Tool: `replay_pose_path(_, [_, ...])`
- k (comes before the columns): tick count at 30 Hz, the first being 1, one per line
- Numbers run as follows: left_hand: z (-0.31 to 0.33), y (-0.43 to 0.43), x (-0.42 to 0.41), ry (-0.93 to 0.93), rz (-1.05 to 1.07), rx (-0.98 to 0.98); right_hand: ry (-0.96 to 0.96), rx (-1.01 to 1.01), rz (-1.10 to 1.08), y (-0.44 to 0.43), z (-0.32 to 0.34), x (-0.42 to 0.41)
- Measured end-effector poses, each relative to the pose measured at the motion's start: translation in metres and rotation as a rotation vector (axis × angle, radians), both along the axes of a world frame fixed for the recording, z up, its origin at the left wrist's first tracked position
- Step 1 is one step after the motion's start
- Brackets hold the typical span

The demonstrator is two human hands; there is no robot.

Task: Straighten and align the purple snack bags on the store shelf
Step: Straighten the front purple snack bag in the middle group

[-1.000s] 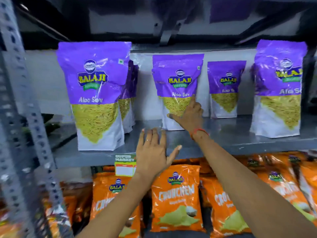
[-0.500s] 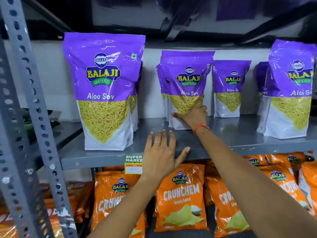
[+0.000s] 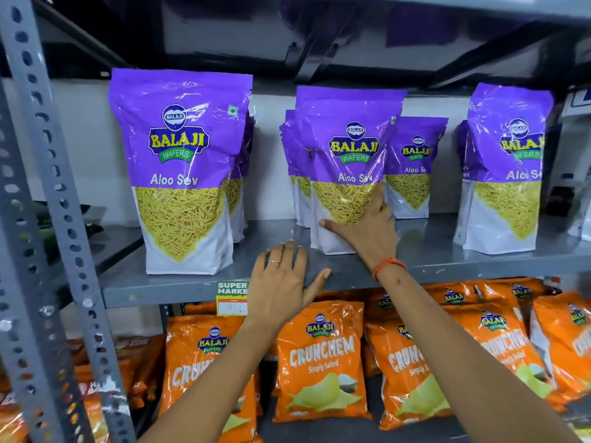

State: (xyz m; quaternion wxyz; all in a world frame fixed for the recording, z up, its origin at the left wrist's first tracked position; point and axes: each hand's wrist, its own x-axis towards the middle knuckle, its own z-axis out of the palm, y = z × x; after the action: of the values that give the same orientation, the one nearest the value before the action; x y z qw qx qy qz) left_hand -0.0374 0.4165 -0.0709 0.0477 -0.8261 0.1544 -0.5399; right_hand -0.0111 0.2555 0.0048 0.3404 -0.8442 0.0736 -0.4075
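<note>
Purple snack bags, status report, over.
Right hand flat against middle purple bag, not gripping. Left hand open on shelf edge. Bag upright, set behind front left bag. Nothing blocking.

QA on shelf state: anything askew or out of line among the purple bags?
Yes. The small purple bag sits far back by the wall while its neighbours stand forward. The middle bag under the right hand leans slightly. Nothing looks spilled or torn.

Both forearms were bare; the left hand (image 3: 281,282) wore a thin ring (image 3: 273,261), the right wrist an orange band (image 3: 388,266).
</note>
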Motion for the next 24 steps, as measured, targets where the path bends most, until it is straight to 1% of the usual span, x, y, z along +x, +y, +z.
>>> replay_pose_path(10, [0.003, -0.001, -0.004, 0.034, 0.009, 0.002, 0.063, -0.053, -0.046, -0.013, 0.001, -0.052])
replay_pose_path(24, [0.005, -0.001, -0.009, 0.133, 0.025, -0.007, 0.056, -0.087, -0.044, -0.018, 0.002, -0.09])
